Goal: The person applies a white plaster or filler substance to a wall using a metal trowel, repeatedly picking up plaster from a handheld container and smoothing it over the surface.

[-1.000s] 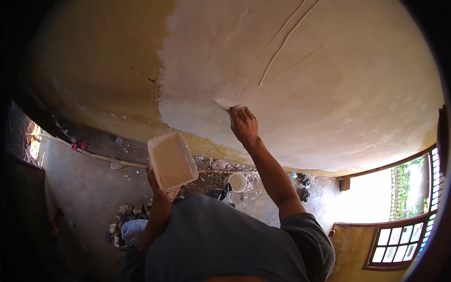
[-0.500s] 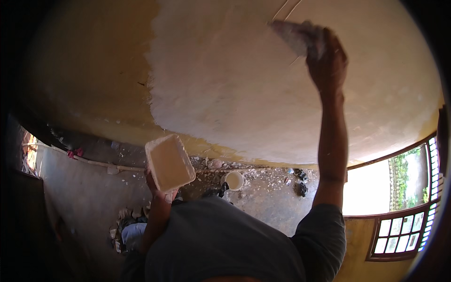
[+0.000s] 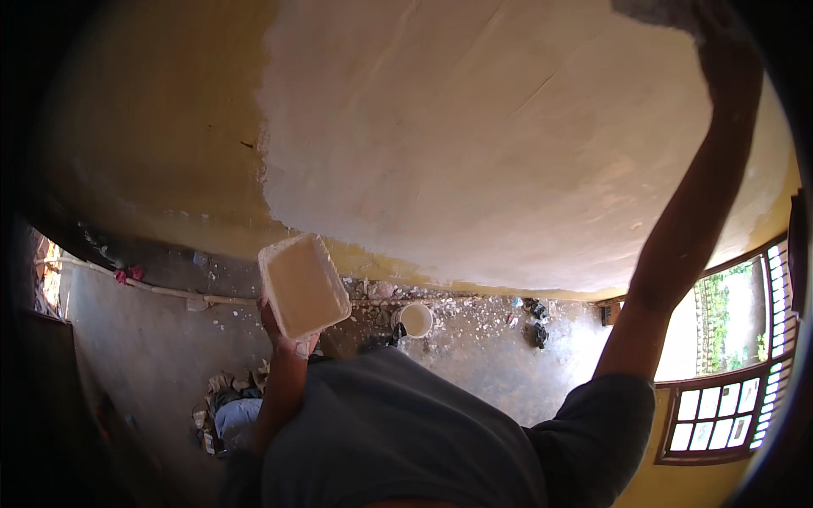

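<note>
My left hand (image 3: pixel 279 332) supports a shallow rectangular tub (image 3: pixel 303 286) from beneath, its fingers wrapped round the side. The tub's rim is crusted with cream paste, and paste of that colour shows inside. High at the upper right, my right hand (image 3: pixel 727 52) grips a flat, paste-smeared putty knife (image 3: pixel 656 10) against the wall, partly cut off by the picture's edge. Pale filler coats much of the wall (image 3: pixel 440 152), ending in a ragged edge against bare yellow paint on the left. A few thin ridges run through the coat.
Below the wall stands a white bucket (image 3: pixel 416 321) among scattered chips. Black plastic bags (image 3: pixel 539 323) lie to its right. A long pole (image 3: pixel 229 300) runs along the wall's foot. A bundle of cloth (image 3: pixel 236 419) is at lower left, a paned window (image 3: pixel 716 415) at right.
My right hand has swept the putty knife up and right across the wall, flattening the two raised lines near the top. My left hand and the tub have barely moved.
</note>
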A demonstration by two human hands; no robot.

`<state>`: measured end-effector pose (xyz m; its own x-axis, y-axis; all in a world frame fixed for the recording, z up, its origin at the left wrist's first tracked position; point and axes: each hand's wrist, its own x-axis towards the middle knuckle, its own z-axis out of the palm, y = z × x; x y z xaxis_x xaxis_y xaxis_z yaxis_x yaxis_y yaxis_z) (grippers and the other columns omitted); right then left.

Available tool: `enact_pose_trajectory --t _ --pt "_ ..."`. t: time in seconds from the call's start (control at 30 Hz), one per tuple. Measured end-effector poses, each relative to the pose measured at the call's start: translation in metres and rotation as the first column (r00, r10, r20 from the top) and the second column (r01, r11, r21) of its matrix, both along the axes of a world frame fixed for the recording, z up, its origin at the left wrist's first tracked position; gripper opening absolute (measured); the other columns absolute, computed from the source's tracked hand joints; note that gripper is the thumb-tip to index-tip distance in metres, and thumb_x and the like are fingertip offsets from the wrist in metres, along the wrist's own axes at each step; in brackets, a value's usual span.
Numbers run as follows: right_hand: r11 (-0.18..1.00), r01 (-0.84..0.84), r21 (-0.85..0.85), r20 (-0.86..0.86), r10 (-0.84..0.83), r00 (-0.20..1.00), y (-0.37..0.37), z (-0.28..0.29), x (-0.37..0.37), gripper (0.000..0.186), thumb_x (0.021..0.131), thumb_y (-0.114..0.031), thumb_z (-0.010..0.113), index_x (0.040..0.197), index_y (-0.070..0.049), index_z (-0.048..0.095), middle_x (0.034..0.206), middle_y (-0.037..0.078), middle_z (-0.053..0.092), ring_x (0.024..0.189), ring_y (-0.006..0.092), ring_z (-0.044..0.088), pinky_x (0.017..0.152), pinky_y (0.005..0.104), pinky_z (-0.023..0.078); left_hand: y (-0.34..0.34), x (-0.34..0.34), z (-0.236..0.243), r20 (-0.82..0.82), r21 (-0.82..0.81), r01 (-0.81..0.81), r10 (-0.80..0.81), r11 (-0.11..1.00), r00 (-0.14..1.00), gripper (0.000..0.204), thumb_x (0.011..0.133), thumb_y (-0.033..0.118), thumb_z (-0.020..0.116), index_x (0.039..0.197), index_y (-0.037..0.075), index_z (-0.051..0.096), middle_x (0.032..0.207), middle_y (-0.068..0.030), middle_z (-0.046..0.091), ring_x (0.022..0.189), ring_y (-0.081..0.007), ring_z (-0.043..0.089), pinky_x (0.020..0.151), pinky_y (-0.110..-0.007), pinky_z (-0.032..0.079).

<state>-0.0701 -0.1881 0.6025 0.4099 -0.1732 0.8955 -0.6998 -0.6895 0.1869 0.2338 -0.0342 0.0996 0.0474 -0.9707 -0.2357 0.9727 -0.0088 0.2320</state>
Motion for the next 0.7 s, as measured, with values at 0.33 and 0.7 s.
enact_pose_trajectory --t 0.33,0.7 --pt "0.821 0.189 0.539 -0.071 -0.179 0.981 -0.007 -0.398 0.042 0.018 0.079 -0.006 0.068 0.095 -0.006 0.06 0.085 0.016 0.064 0.08 0.0355 0.064 0.066 0.0447 0.054 0.001 0.001 0.0 0.022 0.053 0.009 -0.01 0.999 1.0 0.046 0.095 0.047 0.046 0.128 0.016 0.056 0.118 -0.0038 0.063 0.105 -0.0255 0.063 0.088 -0.045 0.054" --pt "0.889 0.354 0.289 -0.116 -0.335 0.935 -0.036 -0.311 -0.008 0.017 0.081 -0.006 0.068 0.096 -0.009 0.061 0.084 0.015 0.064 0.08 0.0357 0.063 0.069 0.044 0.053 0.004 -0.001 -0.007 0.2 -0.019 -0.074 0.076 0.997 0.977 0.05 0.094 0.048 0.046 0.132 0.014 0.052 0.12 -0.0065 0.061 0.106 -0.0262 0.063 0.083 -0.045 0.056"
